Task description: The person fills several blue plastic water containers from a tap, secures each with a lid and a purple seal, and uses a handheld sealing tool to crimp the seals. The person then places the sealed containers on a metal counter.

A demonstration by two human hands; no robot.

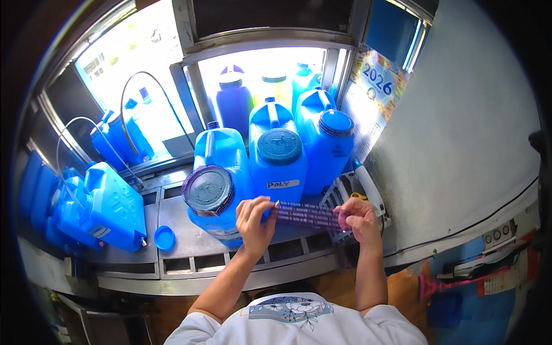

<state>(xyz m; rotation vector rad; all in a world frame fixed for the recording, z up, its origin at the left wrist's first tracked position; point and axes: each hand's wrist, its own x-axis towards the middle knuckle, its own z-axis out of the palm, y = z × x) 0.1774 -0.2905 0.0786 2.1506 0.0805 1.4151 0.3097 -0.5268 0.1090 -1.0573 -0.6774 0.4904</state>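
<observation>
A purple printed plastic strip [308, 215], which looks like a cap seal band, is stretched between my two hands. My left hand [255, 224] pinches its left end, and my right hand [363, 219] grips the bunched right end. Just left of my left hand stands a blue plastic water jug [235, 172]; its dark round lid [209, 189] is wet with drops and has a purple band around it. Behind the strip is a middle blue jug [278, 172] with a wet dark lid [279, 145] and a handwritten label. A third blue jug [323, 155] has a blue lid [336, 123].
A blue cap [164, 238] lies on the metal counter [185, 215]. Further left, a blue jerrycan [110, 207] with a small tap stands below a thin curved faucet [71, 123]. A rack [340, 189] holding yellow-handled scissors [359, 196] is by the right wall [457, 151]. More containers stand behind.
</observation>
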